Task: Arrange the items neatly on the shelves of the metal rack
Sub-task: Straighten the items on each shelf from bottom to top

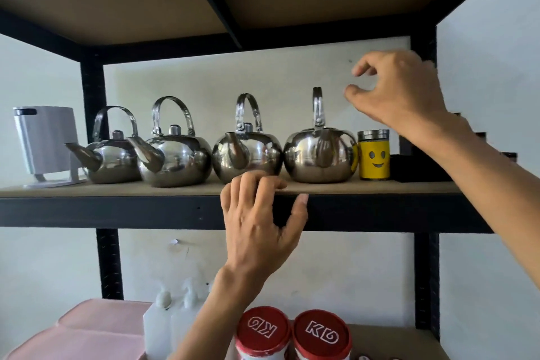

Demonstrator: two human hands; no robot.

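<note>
I see my left hand (257, 219) resting on the front edge of the middle shelf (117, 190) of the metal rack (93, 88), fingers curled over the board and the thumb against the black rail below; it grips the shelf edge and nothing else. My right hand (400, 90) is raised in the air above the right end of that shelf, thumb and forefinger a little apart in a loose pinch, holding nothing. On the shelf four shiny kettles stand in a row: the first kettle (112, 161) at the left, the second kettle (175, 158) just beside it with its spout overlapping the first, the third kettle (248, 155) behind my left fingers, and the fourth kettle (320, 156) nearest my right hand, its handle upright. Just right of the fourth kettle stands a yellow jar (374, 156) with a smiling face and a metal lid. A white appliance (46, 140) sits at the far left end. On the shelf below I see two red-lidded tins (292, 333), white bottles (172, 321) and a pink tub (96, 333).
</note>
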